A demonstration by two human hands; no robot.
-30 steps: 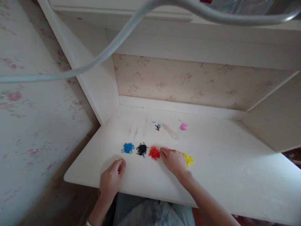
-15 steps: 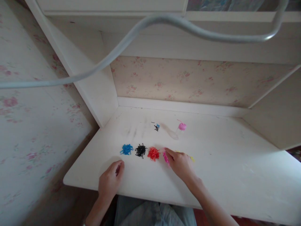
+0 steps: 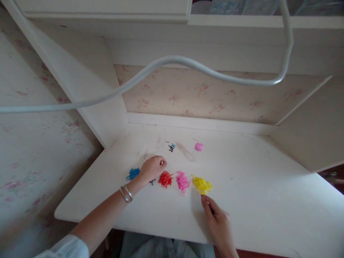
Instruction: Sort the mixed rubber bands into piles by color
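Observation:
Small piles of thin, band-like pieces lie in a row on the white table: blue [image 3: 133, 173], black [image 3: 152, 181], red [image 3: 165, 179], pink [image 3: 182, 182] and yellow [image 3: 202, 184]. My left hand [image 3: 153, 167] reaches over the black pile and covers most of it. Its fingers are curled closed just above the red pile, and what they hold is too small to make out. At the near side of the yellow pile, my right hand [image 3: 216, 215] has thumb and forefinger pinched together; anything between them cannot be told. Behind the piles lies a small group of black and blue pieces [image 3: 171, 147].
A pink round object [image 3: 199, 147] sits farther back, with a clear, see-through item [image 3: 191, 157] beside it. A grey-white cable or tube [image 3: 172, 60] crosses the upper view. The white table [image 3: 258, 208] is bounded by side panels and a shelf overhead.
My left hand has moved from the near left edge forward and right, over the black pile. My right hand has drawn back from the pink pile, uncovering the pink and yellow piles. The view has shifted.

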